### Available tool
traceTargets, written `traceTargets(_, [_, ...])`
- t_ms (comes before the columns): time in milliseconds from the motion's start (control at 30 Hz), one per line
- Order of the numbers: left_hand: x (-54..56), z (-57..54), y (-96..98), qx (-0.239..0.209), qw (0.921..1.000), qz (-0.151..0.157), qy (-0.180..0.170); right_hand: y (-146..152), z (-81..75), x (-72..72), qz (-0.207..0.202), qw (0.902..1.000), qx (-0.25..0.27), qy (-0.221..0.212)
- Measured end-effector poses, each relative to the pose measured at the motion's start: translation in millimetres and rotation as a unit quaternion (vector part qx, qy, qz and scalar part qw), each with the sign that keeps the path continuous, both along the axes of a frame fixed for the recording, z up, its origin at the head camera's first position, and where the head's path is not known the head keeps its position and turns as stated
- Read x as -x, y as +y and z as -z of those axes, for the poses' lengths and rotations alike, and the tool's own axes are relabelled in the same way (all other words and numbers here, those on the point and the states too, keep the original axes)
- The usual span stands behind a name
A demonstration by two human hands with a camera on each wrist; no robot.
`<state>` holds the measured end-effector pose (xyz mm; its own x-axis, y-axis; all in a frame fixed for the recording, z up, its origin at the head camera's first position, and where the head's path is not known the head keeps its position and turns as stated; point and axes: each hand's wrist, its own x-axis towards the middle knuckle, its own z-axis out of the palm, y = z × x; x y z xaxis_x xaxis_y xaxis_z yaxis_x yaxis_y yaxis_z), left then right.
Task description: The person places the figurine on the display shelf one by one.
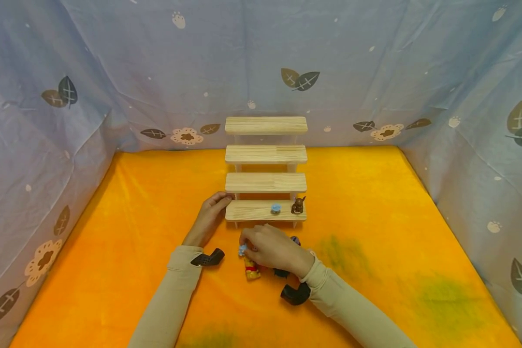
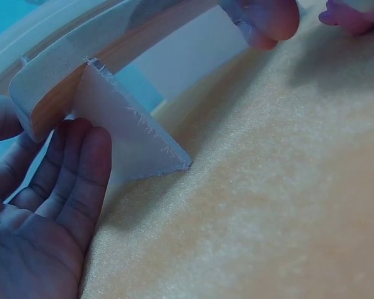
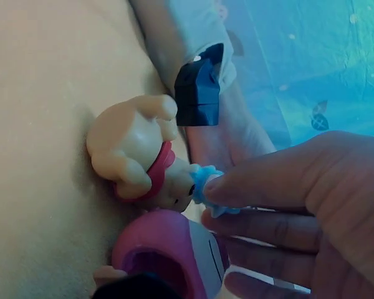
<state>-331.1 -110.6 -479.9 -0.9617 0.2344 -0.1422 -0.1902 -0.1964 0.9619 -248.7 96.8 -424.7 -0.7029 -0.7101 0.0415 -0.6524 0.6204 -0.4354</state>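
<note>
My left hand (image 1: 210, 212) holds the left end of a stepped wooden display shelf (image 1: 248, 211) at its lowest board. In the left wrist view, its fingers (image 2: 90, 156) are under the board, beside a clear side support (image 2: 128, 137). In front of the shelf, my right hand (image 1: 271, 246) pinches a light blue ruffled piece (image 3: 206, 187) at the head of a yellow bear figurine (image 1: 253, 271) with a red top. The bear lies on the cloth. Whether the blue piece is fixed to it I cannot tell. A pink-purple figurine (image 3: 159, 240) lies close below the right fingers.
On the lowest board stand a brown long-eared figurine (image 1: 298, 205) and a small light blue figurine (image 1: 276, 208). Partly hidden by my right hand are a purple thing (image 1: 295, 240) and a dark one (image 1: 281, 273). Blue patterned curtain (image 1: 191, 63) encloses the orange cloth (image 1: 365, 203).
</note>
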Motion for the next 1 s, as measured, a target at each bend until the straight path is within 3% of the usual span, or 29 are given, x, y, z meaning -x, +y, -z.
traceTargets(200, [0.7,0.5,-0.1,0.004,1.0,0.003,0.002,-0.1,-0.9,0.0,-0.006,0.9986,0.025,-0.046])
traceTargets(567, [-0.4,-0.6,-0.4,0.003,1.0,0.007,0.003,0.4,-1.8,-1.8,-0.007,0.9997,0.006,0.02])
traceTargets(1000, [0.0,2.1,-1.5,0.007,0.9998,0.016,0.004,1.9,-2.1,-2.8,-0.012,0.9986,0.018,0.048])
